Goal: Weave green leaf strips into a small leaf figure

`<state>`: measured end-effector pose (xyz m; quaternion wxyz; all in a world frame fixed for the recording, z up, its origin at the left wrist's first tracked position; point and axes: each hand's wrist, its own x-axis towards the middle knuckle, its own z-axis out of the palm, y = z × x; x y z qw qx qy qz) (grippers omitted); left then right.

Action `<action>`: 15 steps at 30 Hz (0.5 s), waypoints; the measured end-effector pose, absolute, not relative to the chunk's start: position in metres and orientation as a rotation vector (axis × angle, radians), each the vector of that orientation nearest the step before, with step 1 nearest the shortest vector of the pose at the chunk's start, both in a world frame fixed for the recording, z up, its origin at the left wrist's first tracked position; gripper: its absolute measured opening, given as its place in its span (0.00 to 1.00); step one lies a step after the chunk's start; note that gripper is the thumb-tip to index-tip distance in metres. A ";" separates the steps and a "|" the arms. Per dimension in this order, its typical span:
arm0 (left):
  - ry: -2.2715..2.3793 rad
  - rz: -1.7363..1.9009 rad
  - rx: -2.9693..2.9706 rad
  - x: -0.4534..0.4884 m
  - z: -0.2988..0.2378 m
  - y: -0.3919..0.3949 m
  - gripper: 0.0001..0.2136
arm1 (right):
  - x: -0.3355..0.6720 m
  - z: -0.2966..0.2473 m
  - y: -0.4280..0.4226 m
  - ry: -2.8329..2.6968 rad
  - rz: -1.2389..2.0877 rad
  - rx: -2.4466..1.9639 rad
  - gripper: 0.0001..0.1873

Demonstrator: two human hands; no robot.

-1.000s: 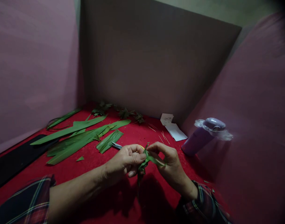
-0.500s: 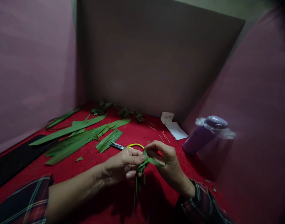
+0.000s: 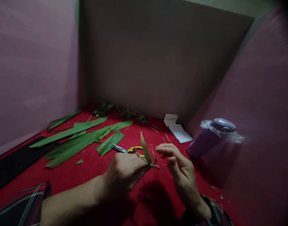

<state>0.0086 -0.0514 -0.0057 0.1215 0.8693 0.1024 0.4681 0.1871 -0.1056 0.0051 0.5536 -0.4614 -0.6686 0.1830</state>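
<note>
My left hand (image 3: 127, 172) is closed round a small piece of folded green leaf (image 3: 146, 152); pointed leaf ends and a small loop stick out past the fingertips, while the rest is hidden in the fist. Just right of it, my right hand (image 3: 181, 172) holds nothing, its thumb and fingers apart. Behind the left hand lie scissors (image 3: 127, 150) with yellow handles, blades pointing left. Beside the blades rests a cut leaf piece (image 3: 111, 142). Several long green leaves (image 3: 80, 142) are spread on the red cloth (image 3: 92, 175) to the left.
A purple tumbler (image 3: 206, 138) with clear plastic round its top stands at the right. White paper cards (image 3: 180, 133) and thin wooden sticks (image 3: 167, 137) lie near the back. Leafy sprigs (image 3: 127, 113) line the rear wall. A dark flat mat (image 3: 19, 160) lies far left.
My right hand has let go of the leaf strip and moved right, its fingers opening. My left hand has turned over, so the leaf ends now point upward and right.
</note>
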 end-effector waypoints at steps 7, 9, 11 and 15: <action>0.356 1.414 3.074 0.006 -0.005 -0.052 0.06 | 0.176 0.007 -0.113 -1.816 0.256 -1.112 0.04; 0.322 1.490 3.168 0.003 -0.002 -0.053 0.08 | 0.173 0.005 -0.115 -1.871 0.090 -1.084 0.05; 0.285 1.554 3.218 0.001 0.000 -0.054 0.10 | 0.170 0.003 -0.116 -1.889 -0.118 -1.018 0.08; 0.193 1.650 3.212 -0.005 0.003 -0.055 0.11 | 0.170 0.001 -0.118 -1.878 -0.412 -0.862 0.10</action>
